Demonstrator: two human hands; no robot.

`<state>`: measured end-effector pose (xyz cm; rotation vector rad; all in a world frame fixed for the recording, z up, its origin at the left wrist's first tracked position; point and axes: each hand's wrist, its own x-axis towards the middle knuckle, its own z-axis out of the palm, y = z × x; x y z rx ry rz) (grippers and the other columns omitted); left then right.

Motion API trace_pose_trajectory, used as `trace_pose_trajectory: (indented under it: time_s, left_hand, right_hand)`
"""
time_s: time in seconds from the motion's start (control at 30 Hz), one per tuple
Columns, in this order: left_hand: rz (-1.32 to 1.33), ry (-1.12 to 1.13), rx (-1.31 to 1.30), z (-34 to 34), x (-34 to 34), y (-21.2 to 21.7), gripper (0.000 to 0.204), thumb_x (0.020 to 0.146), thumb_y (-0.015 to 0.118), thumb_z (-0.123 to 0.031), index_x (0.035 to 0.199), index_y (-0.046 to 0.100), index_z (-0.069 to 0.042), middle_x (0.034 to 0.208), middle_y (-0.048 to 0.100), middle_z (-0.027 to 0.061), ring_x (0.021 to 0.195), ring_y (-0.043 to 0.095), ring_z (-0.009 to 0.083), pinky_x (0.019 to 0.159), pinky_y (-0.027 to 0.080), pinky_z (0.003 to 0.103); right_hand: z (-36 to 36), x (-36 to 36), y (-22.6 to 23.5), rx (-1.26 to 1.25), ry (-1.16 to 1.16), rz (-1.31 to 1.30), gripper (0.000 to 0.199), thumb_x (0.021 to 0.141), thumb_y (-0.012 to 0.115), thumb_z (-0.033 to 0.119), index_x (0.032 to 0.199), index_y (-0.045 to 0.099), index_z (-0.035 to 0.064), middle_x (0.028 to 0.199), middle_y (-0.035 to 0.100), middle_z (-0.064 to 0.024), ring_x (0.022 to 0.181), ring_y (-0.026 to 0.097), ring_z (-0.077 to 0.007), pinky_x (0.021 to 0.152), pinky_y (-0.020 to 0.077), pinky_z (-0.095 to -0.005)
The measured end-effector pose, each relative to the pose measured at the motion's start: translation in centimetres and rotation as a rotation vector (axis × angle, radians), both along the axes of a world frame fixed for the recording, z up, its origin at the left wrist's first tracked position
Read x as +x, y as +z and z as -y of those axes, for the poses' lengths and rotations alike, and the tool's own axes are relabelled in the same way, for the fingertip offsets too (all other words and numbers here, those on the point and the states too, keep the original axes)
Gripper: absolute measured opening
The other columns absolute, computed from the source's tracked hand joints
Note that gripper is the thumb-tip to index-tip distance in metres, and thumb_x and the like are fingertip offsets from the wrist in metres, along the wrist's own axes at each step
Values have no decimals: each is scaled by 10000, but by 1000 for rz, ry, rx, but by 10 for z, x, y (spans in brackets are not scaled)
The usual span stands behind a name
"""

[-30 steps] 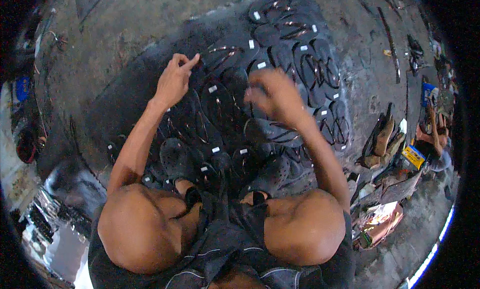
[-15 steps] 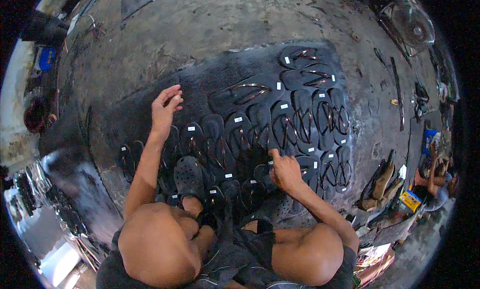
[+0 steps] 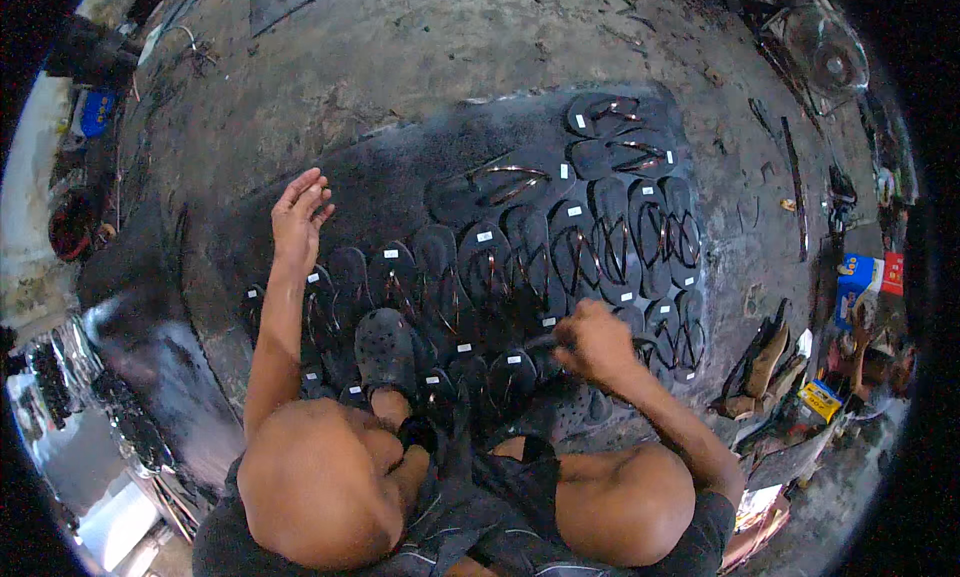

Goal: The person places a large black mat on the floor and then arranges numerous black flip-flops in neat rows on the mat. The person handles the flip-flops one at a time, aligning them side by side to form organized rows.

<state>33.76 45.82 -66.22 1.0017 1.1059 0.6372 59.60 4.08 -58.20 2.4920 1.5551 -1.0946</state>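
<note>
Rows of black flip-flops with shiny coppery straps and small white tags, such as this flip-flop [image 3: 485, 262], lie close together on a dark mat [image 3: 400, 167]. My left hand [image 3: 301, 215] hovers above the mat's left part, empty, with loosely bent fingers apart. Low over the rows on the right, my right hand [image 3: 597, 345] has its fingers curled and slightly smeared by motion. They seem to grip the edge of a dark flip-flop [image 3: 540, 344] by the fingertips; the hand hides much of it. My foot in a black perforated clog [image 3: 383, 349] stands among the pairs.
Concrete floor [image 3: 440, 47] surrounds the mat. A fan [image 3: 828, 62] stands at the far right. Along the right side are scraps, a yellow packet [image 3: 820, 401], a blue-and-red box [image 3: 868, 277] and another person [image 3: 870, 362]. A dark sheet [image 3: 150, 327] lies left.
My left hand has moved left, away from the rows. My right hand has shifted slightly right and its fingers have curled; the tagged flip-flop formerly beside it no longer shows there.
</note>
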Motion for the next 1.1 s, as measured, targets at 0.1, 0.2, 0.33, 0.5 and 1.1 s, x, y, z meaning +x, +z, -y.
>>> trace_pose_trajectory:
  time_s: [0.1,0.2,0.33,0.5,1.1]
  left_hand:
    - [41,-113,4,15,23,28,362,1037,680,-148,1381,652,-41,1306,697,89,1139,680,195,981,556,383]
    - [148,-318,65,9,85,62,410,1046,670,-168,1427,609,-32,1338,682,109,1174,676,220,1032,549,417]
    - [589,-501,-85,5,168,104,419,1059,651,-164,1440,571,-8,1379,663,127,1188,679,237,1068,547,456]
    - [541,-563,-8,11,187,111,417,1024,683,-128,1400,569,11,1295,689,109,1137,698,236,1067,560,462]
    - [18,-385,336,35,201,72,597,960,742,-21,1482,451,-10,1226,705,155,1036,717,211,883,658,382]
  right_hand:
    - [-36,82,56,696,-289,106,439,774,869,123,1154,663,44,1166,703,-163,1079,689,-323,928,564,-411]
    - [-88,150,91,1002,-682,-111,413,891,833,117,1250,647,30,1121,741,-112,990,722,-203,899,591,-354]
    - [-156,180,83,1082,-657,-626,512,954,783,104,1413,581,5,1172,733,-110,995,729,-207,912,606,-344]
    - [-175,170,36,980,-708,-1024,505,967,753,80,1434,574,12,1215,724,-104,1011,729,-202,911,610,-343]
    - [-197,211,-54,827,-729,-603,437,980,798,243,1290,676,-40,1108,762,-102,989,719,-151,890,585,-300]
